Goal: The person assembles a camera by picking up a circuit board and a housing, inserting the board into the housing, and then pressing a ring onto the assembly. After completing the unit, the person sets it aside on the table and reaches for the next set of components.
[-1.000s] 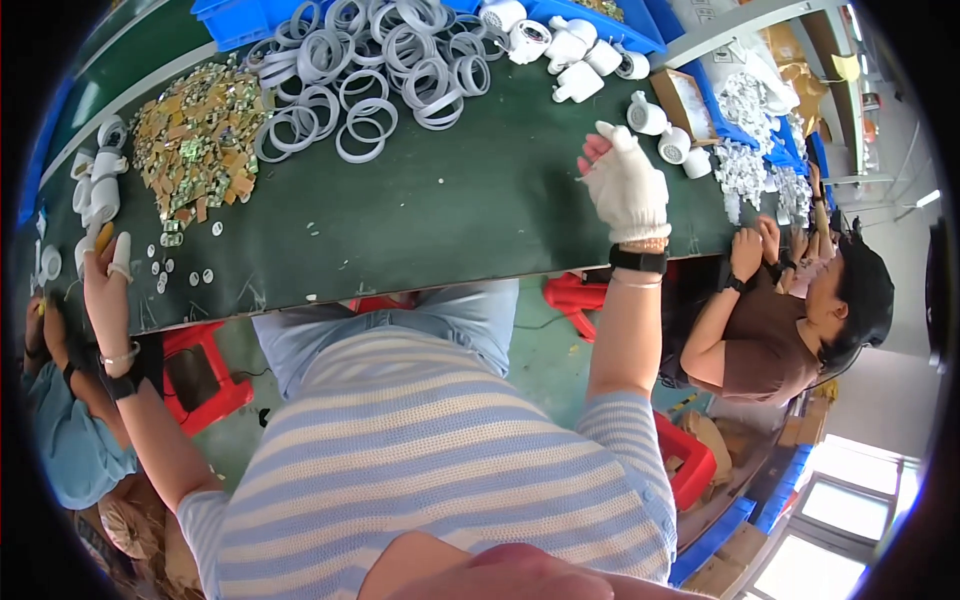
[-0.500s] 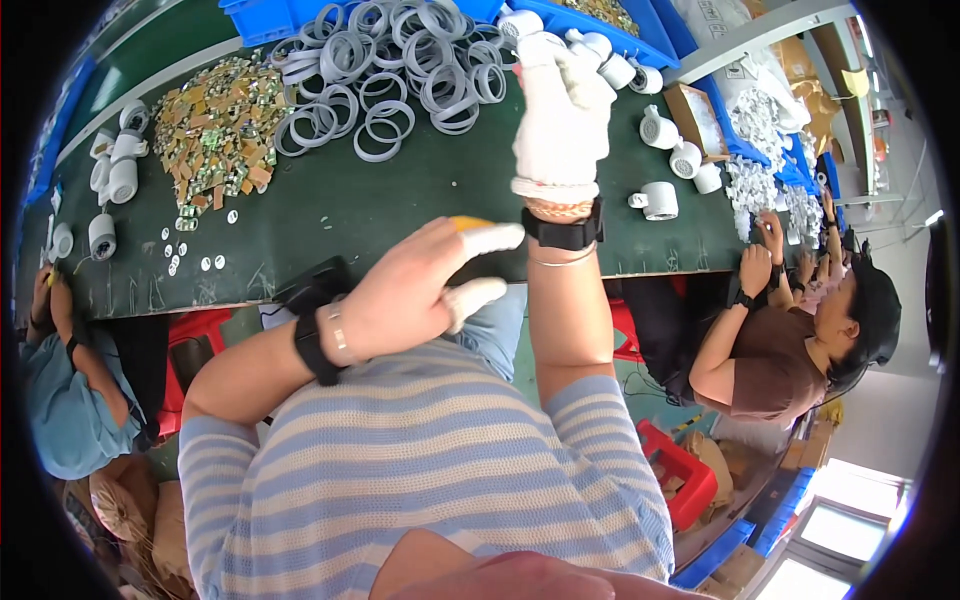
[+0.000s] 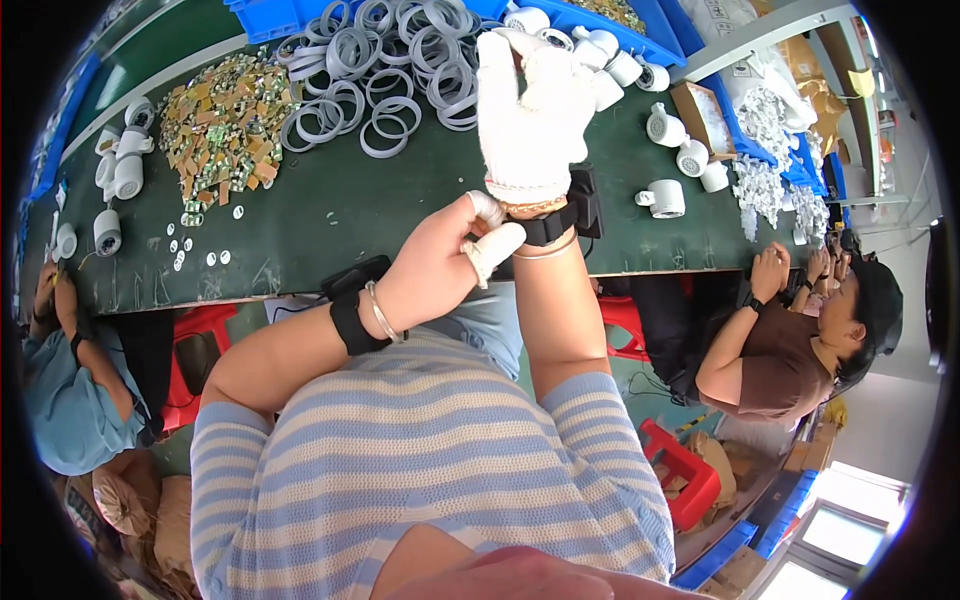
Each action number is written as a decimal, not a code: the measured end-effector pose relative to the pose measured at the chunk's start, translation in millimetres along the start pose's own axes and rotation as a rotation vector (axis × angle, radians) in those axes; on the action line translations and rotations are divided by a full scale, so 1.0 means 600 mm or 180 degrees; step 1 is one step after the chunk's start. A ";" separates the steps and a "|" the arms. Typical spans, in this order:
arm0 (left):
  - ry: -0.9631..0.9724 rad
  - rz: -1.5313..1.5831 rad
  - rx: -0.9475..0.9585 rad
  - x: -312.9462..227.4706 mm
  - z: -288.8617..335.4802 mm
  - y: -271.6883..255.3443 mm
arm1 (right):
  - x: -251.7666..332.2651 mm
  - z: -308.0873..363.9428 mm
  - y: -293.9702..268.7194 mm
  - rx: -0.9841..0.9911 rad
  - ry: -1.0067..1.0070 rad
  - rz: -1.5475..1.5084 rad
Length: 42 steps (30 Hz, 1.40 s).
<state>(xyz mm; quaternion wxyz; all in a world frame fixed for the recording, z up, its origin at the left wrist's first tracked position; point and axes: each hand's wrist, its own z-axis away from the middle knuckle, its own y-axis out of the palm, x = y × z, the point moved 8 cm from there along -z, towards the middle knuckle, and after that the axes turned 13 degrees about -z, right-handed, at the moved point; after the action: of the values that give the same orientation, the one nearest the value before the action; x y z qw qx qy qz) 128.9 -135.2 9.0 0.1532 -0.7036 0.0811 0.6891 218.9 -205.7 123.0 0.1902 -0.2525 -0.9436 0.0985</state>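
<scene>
My right hand (image 3: 535,125), in a white glove, reaches over the far part of the dark green table. Its thumb and fingers are apart, with a gap between them, and I see nothing held. Several white cylindrical housings (image 3: 622,68) lie just right of its fingers, and grey rings (image 3: 437,48) lie to its left. My left hand (image 3: 435,250) hovers over the near table edge, close to my right wrist. White covers wrap its thumb and forefinger, which are bent with a gap between them and nothing visible inside; its other fingers are mostly hidden.
A heap of small circuit boards (image 3: 225,125) lies at the left, with small white discs (image 3: 180,245) nearer. More white housings (image 3: 665,198) stand at the right, beside a cardboard box (image 3: 702,120) and clear plastic parts (image 3: 758,185). People sit on both sides; a red stool (image 3: 682,475) is behind.
My left hand has moved right and up toward my right wrist, its thumb and forefinger bending. My right hand has shifted left, away from the housings, and its fingers have spread.
</scene>
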 end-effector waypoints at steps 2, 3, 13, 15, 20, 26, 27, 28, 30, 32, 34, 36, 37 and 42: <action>-0.0118 0.0377 0.0248 0.007 0.003 0.007 | -0.006 0.004 -0.005 -0.0300 -0.0020 0.0101; -0.0063 0.0399 0.0220 0.003 0.010 0.007 | -0.007 0.006 -0.009 -0.0300 -0.0018 0.0101; -0.0592 0.0399 -0.0196 -0.009 0.025 -0.007 | 0.022 0.040 0.035 0.0516 -0.1071 0.1011; -0.0799 0.0544 -0.0202 -0.020 0.026 -0.007 | 0.016 0.052 0.047 0.0851 -0.1061 0.0890; -0.1382 0.0900 -0.0201 0.000 0.025 0.001 | 0.022 0.082 0.033 0.0549 -0.1400 0.0705; -0.1611 0.1464 0.0052 0.062 0.011 0.030 | 0.004 0.125 0.042 0.0885 -0.1145 0.0587; -0.1714 0.1487 0.0115 0.076 0.012 0.036 | 0.008 0.130 0.041 0.0884 -0.1141 0.0577; -0.1822 0.1511 0.0187 0.080 0.012 0.040 | 0.003 0.137 0.053 0.1199 -0.0937 0.0684; -0.1756 0.1541 0.0117 0.071 0.009 0.036 | -0.012 0.144 0.067 0.1774 -0.0547 0.0972; -0.1769 0.1628 0.0067 0.048 0.012 0.036 | -0.018 0.150 0.065 0.1431 -0.0784 0.0760; -0.1773 0.1625 0.0097 0.047 0.013 0.038 | -0.007 0.154 0.056 0.0964 -0.1147 0.0436; -0.1785 0.1640 0.0187 0.055 0.007 0.038 | -0.009 0.154 0.058 0.0971 -0.1116 0.0487; -0.1785 0.1643 0.0180 0.066 0.005 0.041 | -0.008 0.155 0.059 0.0979 -0.1085 0.0524; -0.1860 0.1296 0.0455 0.090 0.014 0.057 | -0.009 0.153 0.062 0.1159 -0.0990 0.0419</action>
<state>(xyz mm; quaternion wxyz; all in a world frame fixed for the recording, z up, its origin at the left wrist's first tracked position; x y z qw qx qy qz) 112.0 -159.6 -48.4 0.0784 -0.4339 0.2202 0.8701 201.6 -185.2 27.5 0.0782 -0.2567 -0.9097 0.3168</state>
